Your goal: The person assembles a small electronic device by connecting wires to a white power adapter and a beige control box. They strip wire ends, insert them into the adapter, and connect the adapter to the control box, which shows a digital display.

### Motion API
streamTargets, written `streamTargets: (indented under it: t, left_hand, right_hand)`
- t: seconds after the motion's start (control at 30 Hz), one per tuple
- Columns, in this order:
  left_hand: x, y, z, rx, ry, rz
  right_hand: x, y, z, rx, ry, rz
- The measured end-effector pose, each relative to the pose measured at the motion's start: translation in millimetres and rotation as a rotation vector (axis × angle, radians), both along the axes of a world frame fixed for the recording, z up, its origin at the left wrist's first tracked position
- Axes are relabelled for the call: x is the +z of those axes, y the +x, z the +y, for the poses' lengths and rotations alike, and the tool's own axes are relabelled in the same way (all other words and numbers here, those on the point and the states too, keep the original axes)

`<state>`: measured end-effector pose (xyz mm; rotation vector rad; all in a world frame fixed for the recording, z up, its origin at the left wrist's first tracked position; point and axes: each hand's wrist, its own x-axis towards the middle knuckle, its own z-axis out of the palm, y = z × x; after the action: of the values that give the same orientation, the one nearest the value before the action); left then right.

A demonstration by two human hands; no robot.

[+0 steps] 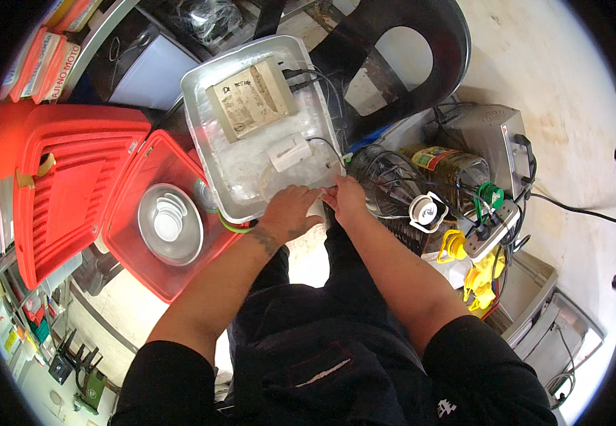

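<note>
A translucent plastic tub (196, 138) is in front of me, with a flat cardboard box (251, 99) and a white adapter-like block (289, 152) inside. Black cables run from the box's right side. My left hand (290, 211) lies over the tub's near edge, its fingers stretched toward the right and its thumb apart. Beside it, at the near right corner, my right hand (348, 199) has its fingers bent together in a pinch. The fingertips of both hands almost meet. Whatever is between the right fingers is too small to make out.
To the left stands an open red bin (148, 273) with a metal bowl (196, 241) and white dishes inside; its red lid (73, 184) leans outward. Large plastic bottles (468, 170), a power strip (493, 231) and a steel appliance (489, 124) crowd the right. A black chair (454, 42) is beyond.
</note>
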<state>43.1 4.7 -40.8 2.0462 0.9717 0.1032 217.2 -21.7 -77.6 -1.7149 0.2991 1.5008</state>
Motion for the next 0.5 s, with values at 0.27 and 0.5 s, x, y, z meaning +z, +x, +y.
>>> streamTargets:
  t: [0.27,0.5]
  left_hand:
    - [-39,8,18,0.259,-0.075,-0.063]
    - [-36,-13,33,0.373,-0.205,-0.100]
  right_hand:
    - [14,18,-6,0.525,-0.021,-0.271]
    - [51,31,37,1.132,0.296,-1.171]
